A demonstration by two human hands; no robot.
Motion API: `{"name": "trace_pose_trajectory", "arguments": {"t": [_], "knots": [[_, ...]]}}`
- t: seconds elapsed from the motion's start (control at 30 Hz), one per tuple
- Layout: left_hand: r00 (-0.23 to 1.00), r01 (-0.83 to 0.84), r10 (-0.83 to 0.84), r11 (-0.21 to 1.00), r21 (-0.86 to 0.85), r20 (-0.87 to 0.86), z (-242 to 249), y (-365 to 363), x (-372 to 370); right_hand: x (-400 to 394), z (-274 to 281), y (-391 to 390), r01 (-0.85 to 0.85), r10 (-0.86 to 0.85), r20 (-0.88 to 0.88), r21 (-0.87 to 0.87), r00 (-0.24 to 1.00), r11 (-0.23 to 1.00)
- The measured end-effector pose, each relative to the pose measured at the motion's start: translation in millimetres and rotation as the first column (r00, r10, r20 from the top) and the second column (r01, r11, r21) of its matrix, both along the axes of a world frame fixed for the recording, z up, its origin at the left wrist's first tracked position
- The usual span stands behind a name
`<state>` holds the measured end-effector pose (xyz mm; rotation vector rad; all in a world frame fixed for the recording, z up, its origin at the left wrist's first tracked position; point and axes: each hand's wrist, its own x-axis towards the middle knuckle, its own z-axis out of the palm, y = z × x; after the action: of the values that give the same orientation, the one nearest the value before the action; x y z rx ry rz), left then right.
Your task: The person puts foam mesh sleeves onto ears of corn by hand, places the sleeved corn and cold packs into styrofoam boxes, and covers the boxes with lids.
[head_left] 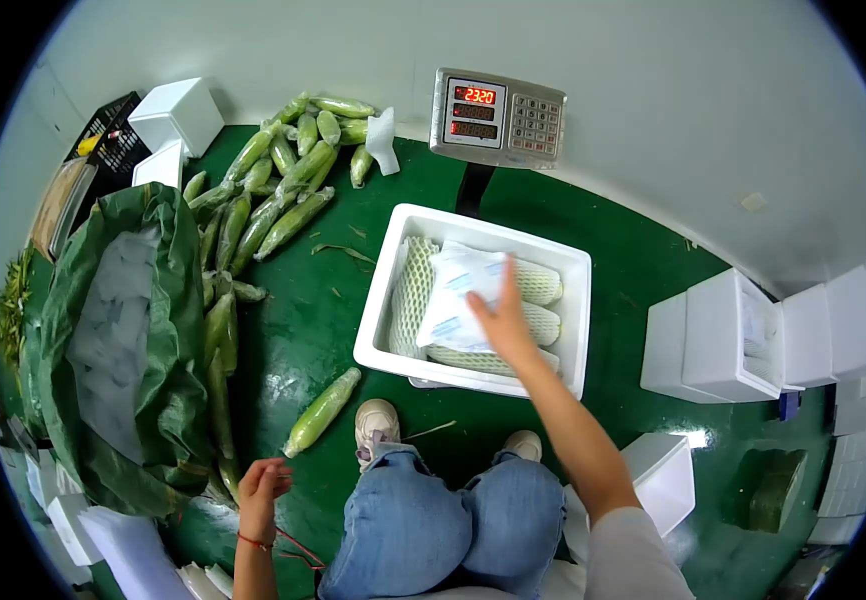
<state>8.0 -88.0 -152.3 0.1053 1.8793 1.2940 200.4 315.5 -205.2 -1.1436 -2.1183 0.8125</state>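
Note:
My right hand (501, 318) is at the right edge of a white ice pack (461, 295) with faint blue print, thumb on top and fingers along its side. The pack lies on corn ears in foam netting (413, 290) inside a white foam box (373, 330). Part of the netted ears is hidden under the pack and my hand. My left hand (264, 487) hangs low at the left, fingers loosely bent and apart, holding nothing. Near it on the floor lies a single plastic-wrapped ear of corn (322, 412).
A scale display (498, 118) reading 2320 stands behind the box. Wrapped corn (278, 185) is heaped at the back left, beside a green sack (171, 330) of clear packs. White foam boxes (708, 335) stand at the right; another (665, 480) is beside my right leg.

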Motion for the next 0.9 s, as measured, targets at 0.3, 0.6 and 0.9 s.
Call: {"name": "trace_pose_trajectory", "arguments": {"t": [0.3,0.6,0.9], "knots": [[0.775,0.521,-0.475,0.854,-0.005,-0.416,-30,145,-43,93,52,-48,0.185,-0.311,0.323,0.366,0.894,0.912],[0.774,0.633,-0.621,0.763,0.130,-0.126,-30,284,-8,162,17,-72,0.021,-0.701,-0.457,-0.830,0.548,0.558],[0.685,0.718,-0.700,0.604,0.346,-0.202,109,340,139,312,159,-62,0.307,-0.597,-0.628,-0.515,0.500,0.800]]}}
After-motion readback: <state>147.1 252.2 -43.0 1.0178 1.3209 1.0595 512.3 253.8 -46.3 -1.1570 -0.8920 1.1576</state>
